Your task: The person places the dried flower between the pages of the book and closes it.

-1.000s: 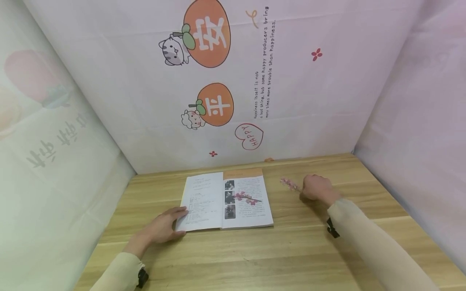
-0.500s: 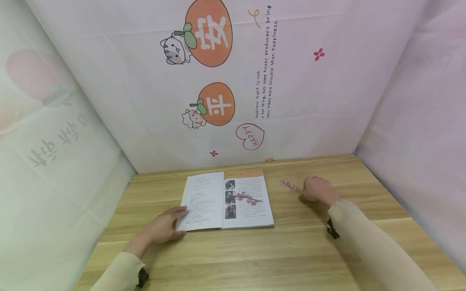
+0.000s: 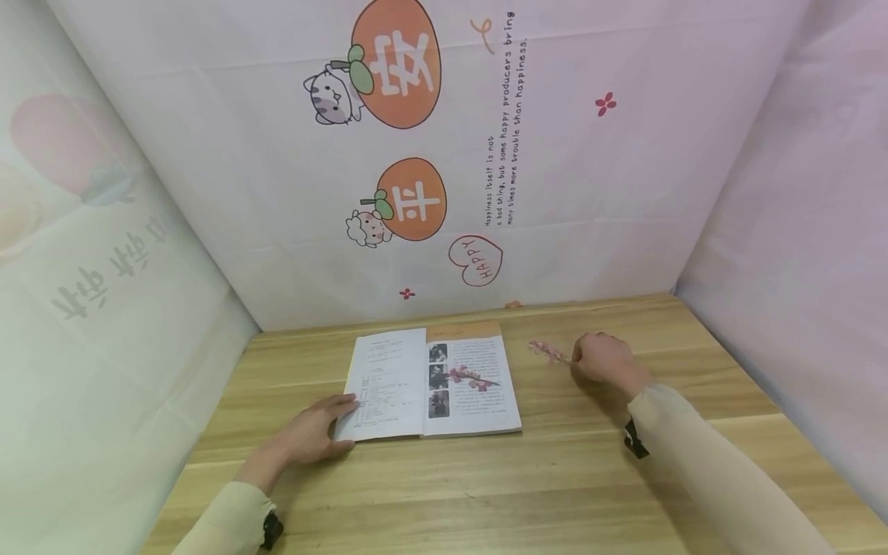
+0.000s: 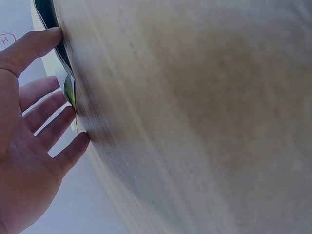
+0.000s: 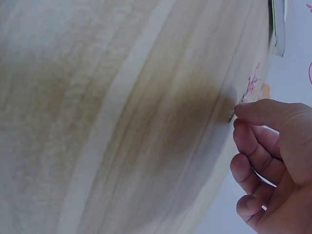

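An open book lies on the wooden table with printed text on both pages and several small photos on the right one. At its lower left corner rests my left hand, fingers fairly straight against the left edge and thumb by the bottom edge. In the left wrist view the left hand touches the book's side. Across the right page lies a pink blossom sprig. Right of the book, my right hand pinches the stem of a second blossom sprig, its flowers pointing left, low over the table.
The wooden table ends at a printed white cloth backdrop behind the book. White cloth walls stand at both sides. Each wrist wears a black strap device.
My right hand and its blossom sprig have shifted very slightly left. The left hand, the book and the sprig on the page stay in place.
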Demonstrator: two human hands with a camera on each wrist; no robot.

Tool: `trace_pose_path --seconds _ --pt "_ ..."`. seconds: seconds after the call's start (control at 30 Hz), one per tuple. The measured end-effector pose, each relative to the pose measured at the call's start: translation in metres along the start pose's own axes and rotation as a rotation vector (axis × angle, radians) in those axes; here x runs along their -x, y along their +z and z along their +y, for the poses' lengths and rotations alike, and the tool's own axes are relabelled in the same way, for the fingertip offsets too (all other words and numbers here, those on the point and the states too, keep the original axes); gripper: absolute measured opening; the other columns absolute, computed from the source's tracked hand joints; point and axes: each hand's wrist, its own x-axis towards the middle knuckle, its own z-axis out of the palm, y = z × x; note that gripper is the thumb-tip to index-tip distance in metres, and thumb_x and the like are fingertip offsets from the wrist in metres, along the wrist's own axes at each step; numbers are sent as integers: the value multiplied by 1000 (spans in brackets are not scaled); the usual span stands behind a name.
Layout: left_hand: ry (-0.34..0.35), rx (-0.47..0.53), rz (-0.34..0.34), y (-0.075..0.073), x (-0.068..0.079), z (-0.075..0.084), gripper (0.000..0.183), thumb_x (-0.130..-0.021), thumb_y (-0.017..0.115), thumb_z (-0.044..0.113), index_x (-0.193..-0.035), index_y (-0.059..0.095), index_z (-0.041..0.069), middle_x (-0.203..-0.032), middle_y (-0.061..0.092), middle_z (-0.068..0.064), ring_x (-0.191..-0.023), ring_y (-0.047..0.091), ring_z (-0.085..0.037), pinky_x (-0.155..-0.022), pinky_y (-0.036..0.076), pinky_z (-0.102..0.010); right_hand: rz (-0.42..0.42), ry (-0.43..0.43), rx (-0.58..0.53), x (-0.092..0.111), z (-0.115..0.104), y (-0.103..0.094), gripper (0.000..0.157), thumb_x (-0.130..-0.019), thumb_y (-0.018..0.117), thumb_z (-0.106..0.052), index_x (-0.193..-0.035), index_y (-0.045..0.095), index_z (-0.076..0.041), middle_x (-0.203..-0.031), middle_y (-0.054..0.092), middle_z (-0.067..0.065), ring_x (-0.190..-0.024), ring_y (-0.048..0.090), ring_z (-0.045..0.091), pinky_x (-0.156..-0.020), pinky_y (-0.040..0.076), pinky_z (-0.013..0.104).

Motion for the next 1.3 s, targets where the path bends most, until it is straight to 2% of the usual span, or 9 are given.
trace_pose_path --seconds 0.1,0.2,0.33,0.37,0.5,0.73,0.83,1.0,1.3 --pt "1 2 2 1 0 -1 74 -84 78 39 -147 50 11 -157 42 -10 -143 42 -37 -117 39 -53 -1 7 -4 0 -1 0 21 -95 60 -16 -105 77 -10 -111 75 16 -97 71 36 -78 60 56" --pt "-7 11 -2 0 0 0 74 -84 78 39 -147 50 12 -158 42 -9 -143 41 -37 -117 38 -53 -5 17 -5 -1 -1 1 21 -95 59 -14 -104 77 -10 -110 75 15 -97 71 36 -78 60 55" --pt "-22 19 -14 -2 0 1 74 -85 78 40 -147 50 13 -158 41 -8 -144 40 -36 -118 38 -52 -27 17 -10 -3 -1 3 21 -93 58 -13 -101 77 -9 -105 75 13 -85 69 26 -71 59 48" --pt "-23 20 -16 -2 0 1 74 -85 78 40 -147 50 13 -158 41 -8 -145 40 -35 -118 38 -52 -34 16 -14 -3 -1 3 19 -93 58 -13 -97 76 -9 -98 75 10 -79 66 23 -66 57 43" --pt "-31 28 -24 -2 0 2 73 -85 77 40 -148 50 13 -159 41 -7 -145 40 -35 -118 37 -51 -61 7 -8 -4 -3 3 17 -91 58 -13 -78 68 -10 -71 61 2 -61 49 15 -53 42 30" --pt "-22 15 -20 -4 1 3 73 -85 78 39 -148 49 12 -158 41 -9 -144 41 -37 -117 39 -53 -59 -32 47 -4 -4 3 23 -90 58 -15 -67 59 -13 -62 50 -5 -57 39 11 -51 35 27" --pt "-23 14 -19 -4 1 3 73 -86 77 39 -148 49 12 -158 41 -9 -144 41 -37 -117 39 -53 -67 -36 34 -3 -5 3 33 -89 56 -17 -58 45 -18 -56 36 -6 -54 33 11 -48 30 26" --pt "-28 10 -22 -3 1 4 74 -85 78 38 -148 49 12 -159 40 -9 -144 41 -37 -117 38 -53 -82 -36 -8 -3 -3 8 38 -86 56 -18 -54 37 -22 -53 35 -8 -51 33 10 -47 28 24" --pt "-14 10 -8 -2 1 4 72 -86 77 37 -147 50 11 -158 42 -10 -143 42 -37 -116 40 -52 -70 -41 -46 -6 6 14 31 -87 52 -16 -58 42 -22 -62 47 -3 -57 43 13 -52 35 27"
